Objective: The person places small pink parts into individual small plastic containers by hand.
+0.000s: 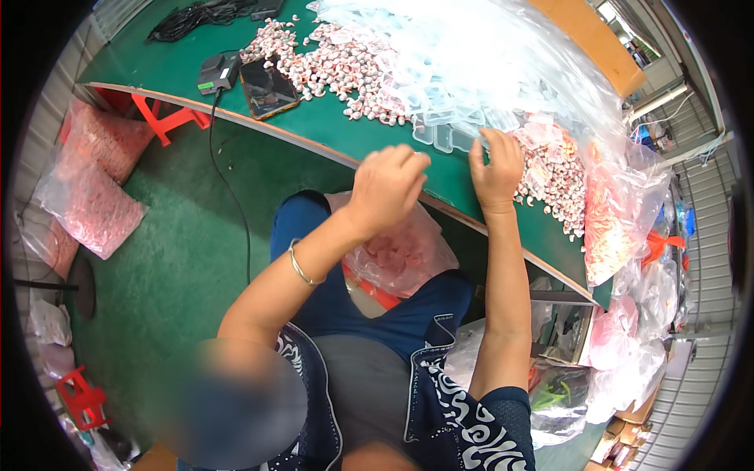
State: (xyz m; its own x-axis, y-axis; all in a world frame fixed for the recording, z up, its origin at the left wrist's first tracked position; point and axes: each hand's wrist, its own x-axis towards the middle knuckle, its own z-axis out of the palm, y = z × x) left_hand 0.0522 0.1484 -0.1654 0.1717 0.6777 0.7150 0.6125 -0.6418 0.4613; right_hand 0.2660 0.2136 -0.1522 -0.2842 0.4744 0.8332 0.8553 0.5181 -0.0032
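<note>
My left hand point(387, 187) is raised over the table's front edge, its fingers curled together. Whatever they may hold is hidden or too small to make out. Just in front of the clear plastic boxes point(442, 135), my right hand point(500, 171) is up with thumb and fingers apart, and nothing shows between them. A heap of small red-and-white pieces point(334, 67) spreads to the left of the boxes. More such pieces point(554, 184) lie to the right of my right hand. In my lap rests a clear bag of pink pieces point(397, 255).
A phone point(269, 88) and a black charger-like device point(218, 73) with a cable lie on the green table point(169, 59). A bag of orange-pink pieces point(609, 224) sits at the right end. Filled bags point(98, 184) and a red stool point(81, 398) stand left on the floor.
</note>
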